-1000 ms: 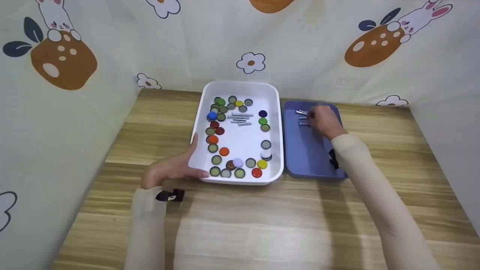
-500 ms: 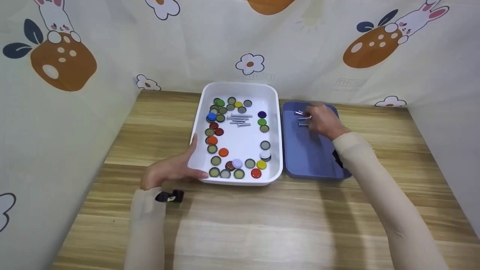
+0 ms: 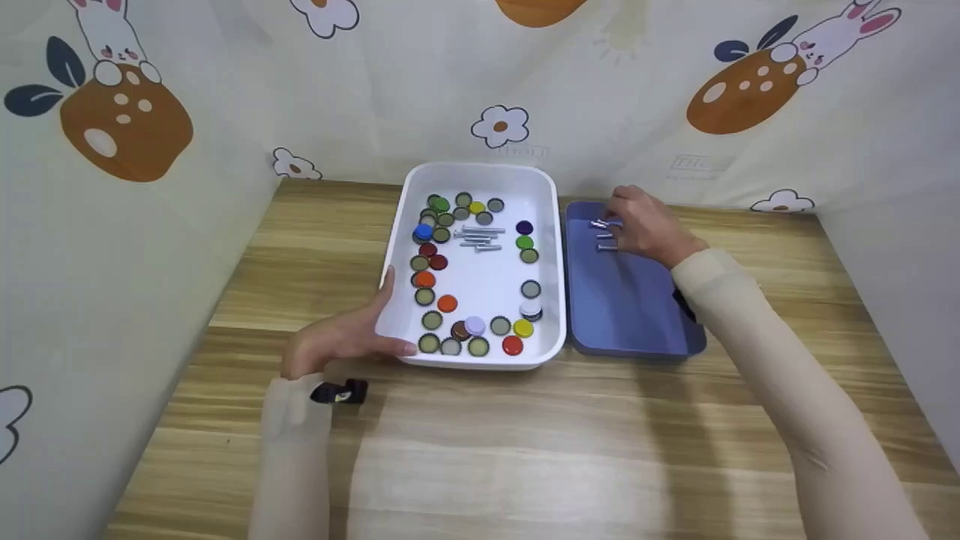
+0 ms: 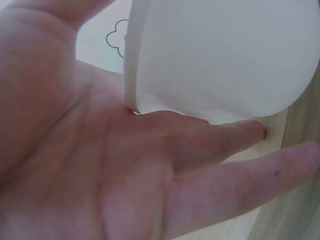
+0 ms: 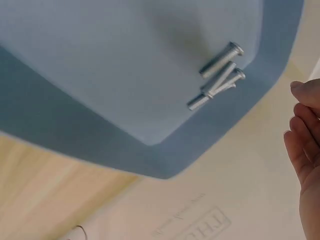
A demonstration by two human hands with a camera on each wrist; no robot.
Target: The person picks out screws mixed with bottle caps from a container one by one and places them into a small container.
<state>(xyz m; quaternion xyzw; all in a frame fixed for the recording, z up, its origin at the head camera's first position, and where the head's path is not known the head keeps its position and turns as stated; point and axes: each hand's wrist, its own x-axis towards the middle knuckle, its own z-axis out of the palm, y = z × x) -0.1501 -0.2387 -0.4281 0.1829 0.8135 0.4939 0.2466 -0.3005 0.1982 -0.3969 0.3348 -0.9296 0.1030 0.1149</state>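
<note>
My left hand (image 3: 337,341) braces the near left corner of a white tray (image 3: 561,300). Its thumb lies at the front rim; straight fingers (image 4: 245,187) run along and under the outside wall in the left wrist view. Inside that tray, silver bolts (image 3: 480,238) lie in a group among many bottle caps (image 3: 447,303). Over the far part of a blue tray (image 3: 622,315) hovers my right hand (image 3: 652,229), its fingers loosely bent. The right wrist view shows nothing between them. Several more bolts (image 5: 220,82) lie below on the blue tray's floor.
Both trays stand side by side on a wood-grain table (image 3: 525,457), close to the back wall. A patterned curtain (image 3: 375,82) with flowers and rabbits hangs behind and at the sides. Black straps (image 3: 341,391) sit on the wrists.
My right hand has moved up and toward the far rim of the blue tray, away from the bolts it was touching. The left hand and the white tray stay put.
</note>
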